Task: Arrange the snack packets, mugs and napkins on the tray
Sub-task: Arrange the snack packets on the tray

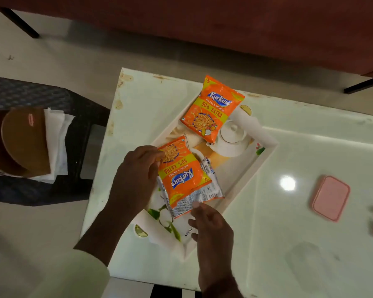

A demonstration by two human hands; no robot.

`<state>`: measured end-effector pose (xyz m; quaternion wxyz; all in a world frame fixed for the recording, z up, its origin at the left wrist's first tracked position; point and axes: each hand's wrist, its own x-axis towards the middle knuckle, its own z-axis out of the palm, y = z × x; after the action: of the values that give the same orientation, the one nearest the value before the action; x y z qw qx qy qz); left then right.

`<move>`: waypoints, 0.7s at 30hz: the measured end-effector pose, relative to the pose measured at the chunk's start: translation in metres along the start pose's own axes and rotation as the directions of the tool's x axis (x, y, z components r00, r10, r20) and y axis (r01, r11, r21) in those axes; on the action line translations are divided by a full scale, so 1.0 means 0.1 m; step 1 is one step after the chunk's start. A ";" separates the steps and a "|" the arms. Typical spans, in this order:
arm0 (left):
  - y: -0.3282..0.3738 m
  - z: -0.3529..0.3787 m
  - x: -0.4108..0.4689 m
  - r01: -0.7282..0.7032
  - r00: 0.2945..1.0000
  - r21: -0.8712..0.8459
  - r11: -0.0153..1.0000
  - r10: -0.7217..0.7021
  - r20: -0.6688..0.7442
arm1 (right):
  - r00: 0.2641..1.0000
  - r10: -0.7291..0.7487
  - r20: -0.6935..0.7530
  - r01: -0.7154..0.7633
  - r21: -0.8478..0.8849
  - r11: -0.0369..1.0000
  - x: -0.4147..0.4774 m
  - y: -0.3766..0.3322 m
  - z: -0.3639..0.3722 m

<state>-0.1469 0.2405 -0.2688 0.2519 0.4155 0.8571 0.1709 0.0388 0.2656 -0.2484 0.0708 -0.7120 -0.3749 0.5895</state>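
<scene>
Two snack packets (186, 178) on tray (265, 155); pink lid (331, 197) beside.

I see a glossy white table (299, 211) with a pink lidded box (331, 197) lying flat near its right edge. Behind it, a dark red sofa (224, 29) on black legs. Pale tiled floor (52, 61) all around.

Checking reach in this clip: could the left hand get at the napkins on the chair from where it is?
Probably yes. The napkins lie partly under a brown plate, their near edges bare, and nothing stands between. But the left hand is pinching a snack packet on the tray.
</scene>
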 end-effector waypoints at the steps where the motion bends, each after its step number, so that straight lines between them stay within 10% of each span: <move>1: -0.02 0.02 -0.02 0.007 0.999 0.005 1.000 -0.007 0.034 | 0.999 0.009 0.042 -0.009 0.019 1.000 -0.01 -0.02 0.05; 8: -0.04 0.09 -0.02 0.025 0.999 0.007 1.000 -0.025 0.045 | 0.999 -0.017 0.044 0.009 0.183 0.983 0.27 -0.25 0.40; 13: 0.10 0.03 -0.03 0.152 0.977 -0.315 0.937 -0.191 -0.097 | 0.973 -0.229 0.040 0.224 0.096 0.970 0.35 -0.49 0.15; 21: 0.82 0.16 0.19 0.439 0.886 -0.829 0.346 -0.320 0.335 | 0.783 -0.504 0.366 0.573 -0.107 0.812 0.62 -1.55 -0.96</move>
<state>-0.0965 0.3054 -0.2460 0.5114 0.0194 0.6944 0.5059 0.0558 0.4471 -0.1849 0.0987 -0.4722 -0.6305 0.6080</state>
